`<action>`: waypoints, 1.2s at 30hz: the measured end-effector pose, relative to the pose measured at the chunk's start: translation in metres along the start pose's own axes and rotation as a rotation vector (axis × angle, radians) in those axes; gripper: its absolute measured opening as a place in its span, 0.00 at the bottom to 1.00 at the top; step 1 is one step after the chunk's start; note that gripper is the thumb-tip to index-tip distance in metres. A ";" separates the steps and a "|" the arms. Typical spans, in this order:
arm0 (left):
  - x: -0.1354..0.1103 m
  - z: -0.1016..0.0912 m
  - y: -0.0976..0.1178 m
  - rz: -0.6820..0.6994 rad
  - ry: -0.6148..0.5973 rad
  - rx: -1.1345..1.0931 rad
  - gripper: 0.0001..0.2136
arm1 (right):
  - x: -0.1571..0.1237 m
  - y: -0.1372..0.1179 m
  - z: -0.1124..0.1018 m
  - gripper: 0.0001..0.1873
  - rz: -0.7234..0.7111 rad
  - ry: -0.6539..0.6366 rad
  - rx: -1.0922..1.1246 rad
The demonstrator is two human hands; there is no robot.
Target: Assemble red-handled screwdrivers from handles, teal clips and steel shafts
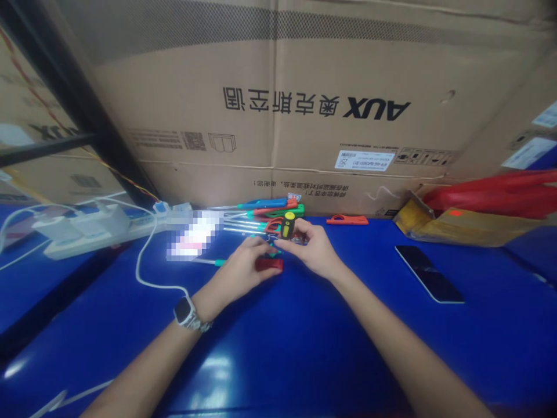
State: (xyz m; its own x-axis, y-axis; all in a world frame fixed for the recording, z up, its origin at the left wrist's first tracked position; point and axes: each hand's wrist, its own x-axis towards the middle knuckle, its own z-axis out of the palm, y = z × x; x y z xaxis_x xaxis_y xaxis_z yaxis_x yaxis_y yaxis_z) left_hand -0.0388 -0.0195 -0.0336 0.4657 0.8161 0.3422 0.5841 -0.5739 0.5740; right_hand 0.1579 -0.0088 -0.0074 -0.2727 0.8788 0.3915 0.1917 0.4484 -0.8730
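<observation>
My left hand point(248, 264) is closed round the red handle of a long-tube lighter point(272, 265); its metal tube with a green collar sticks out to the left. My right hand point(314, 247) pinches a short screwdriver with a black and yellow handle point(288, 226), held upright close to the left fingertips. The screwdriver's tip is hidden by the fingers. Small green and white bits show between both hands, too small to name. Just behind lie several more long-tube lighters point(265, 204) with blue, red and green handles, their tubes pointing left.
A red-orange handle shell point(347, 220) lies by the large cardboard box point(304, 133) at the back. On the right are a phone point(429, 274) and an open carton point(470, 227) with red bags point(491, 194). A power strip point(108, 229) with chargers and a white cable point(141, 261) occupies the left.
</observation>
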 end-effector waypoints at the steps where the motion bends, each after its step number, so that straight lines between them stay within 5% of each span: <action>1: -0.002 -0.001 -0.003 -0.013 -0.031 0.039 0.13 | 0.001 0.000 0.002 0.11 0.003 0.003 0.010; 5: -0.004 -0.001 -0.013 -0.031 -0.127 0.079 0.11 | 0.003 0.003 0.010 0.12 0.013 0.047 0.001; 11: -0.003 0.005 -0.015 -0.038 -0.089 0.051 0.11 | 0.004 0.013 0.030 0.23 0.027 0.294 -0.065; 15: -0.003 0.006 -0.015 -0.046 -0.087 0.070 0.10 | 0.000 0.012 0.034 0.17 0.009 0.391 -0.163; 19: -0.004 0.004 -0.013 -0.047 -0.114 0.072 0.10 | -0.004 0.005 0.022 0.12 -0.015 0.282 -0.152; 23: -0.006 0.004 -0.009 -0.060 -0.131 0.082 0.11 | -0.005 -0.003 0.001 0.14 -0.039 -0.071 0.057; 26: -0.005 0.004 -0.007 -0.059 -0.134 0.089 0.10 | -0.005 -0.005 -0.010 0.11 0.021 -0.192 0.092; 36: -0.005 0.004 -0.006 -0.098 -0.152 0.093 0.10 | -0.003 0.013 0.009 0.16 0.067 0.047 0.004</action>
State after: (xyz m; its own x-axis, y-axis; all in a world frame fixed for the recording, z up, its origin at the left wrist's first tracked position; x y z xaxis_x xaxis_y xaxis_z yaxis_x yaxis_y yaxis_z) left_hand -0.0414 -0.0204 -0.0418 0.4946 0.8528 0.1674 0.6870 -0.5016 0.5258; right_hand 0.1528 -0.0066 -0.0225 -0.2151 0.9135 0.3453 0.2046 0.3879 -0.8987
